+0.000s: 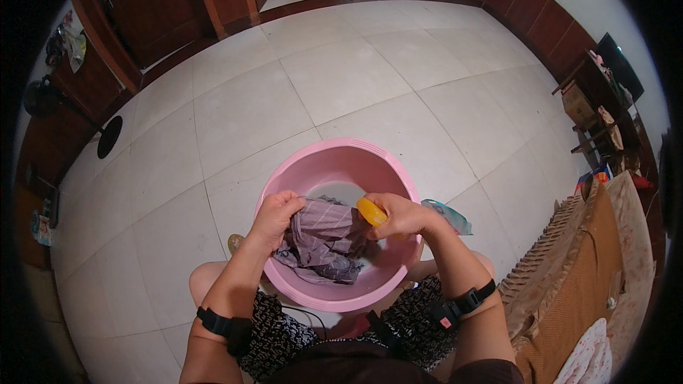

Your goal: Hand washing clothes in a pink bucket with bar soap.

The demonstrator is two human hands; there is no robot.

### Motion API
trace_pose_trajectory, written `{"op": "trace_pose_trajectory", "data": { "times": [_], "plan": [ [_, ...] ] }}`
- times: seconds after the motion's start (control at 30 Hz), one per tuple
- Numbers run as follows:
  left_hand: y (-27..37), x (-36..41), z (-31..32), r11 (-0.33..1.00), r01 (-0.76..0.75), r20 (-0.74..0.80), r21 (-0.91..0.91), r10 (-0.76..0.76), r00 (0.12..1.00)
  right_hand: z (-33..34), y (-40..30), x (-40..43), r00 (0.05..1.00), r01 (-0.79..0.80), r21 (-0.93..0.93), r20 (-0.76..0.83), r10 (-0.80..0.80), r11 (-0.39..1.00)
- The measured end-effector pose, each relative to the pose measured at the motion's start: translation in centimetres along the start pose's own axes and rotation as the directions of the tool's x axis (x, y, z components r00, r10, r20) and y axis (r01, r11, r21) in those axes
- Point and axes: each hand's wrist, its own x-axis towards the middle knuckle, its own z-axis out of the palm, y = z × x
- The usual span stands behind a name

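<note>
A round pink plastic basin (341,145) stands on the floor between my knees, with a little cloudy water (337,190) at its bottom. In it lies a wet, crumpled greyish-purple cloth (325,229) with pale stripes. My left hand (278,220) pinches the cloth's upper left edge near the basin's left rim. A yellow bar of soap (372,212) sits in my right hand (397,216), at the cloth's right side. The fingers under the bar are partly hidden. Part of the cloth hangs down to the basin floor.
A teal plastic packet (448,216) lies right of the basin. At the right stands a seat with a fringed brown cover (581,256). A black fan base (110,137) is at the left. A shelf with a cardboard box (578,105) stands far right. Pale tiles (341,74) cover the floor.
</note>
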Motion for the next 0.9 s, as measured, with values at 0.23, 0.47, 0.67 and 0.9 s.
{"op": "trace_pose_trajectory", "data": {
  "times": [0.23,0.47,0.67,0.9],
  "plan": [
    [-0.4,-0.3,0.5,0.286,-0.373,0.178,0.882,0.531,0.828,-0.3,0.2,-0.5,0.999,-0.020,-0.010,0.032,0.020,1.000],
    [0.1,0.2,-0.8,0.837,-0.072,-0.045,0.543,0.115,0.992,-0.4,0.2,-0.7,0.998,-0.061,-0.083,0.007,0.062,0.995],
    [0.7,-0.2,-0.9,0.994,0.099,0.013,-0.048,-0.098,0.995,-0.4,0.2,-0.7,0.997,-0.072,-0.253,-0.017,0.070,0.965],
    [0.8,-0.5,-0.9,0.924,0.169,0.218,-0.343,-0.096,0.971,-0.3,0.8,-0.3,0.998,-0.056,-0.279,-0.050,0.044,0.959]
  ]
}}
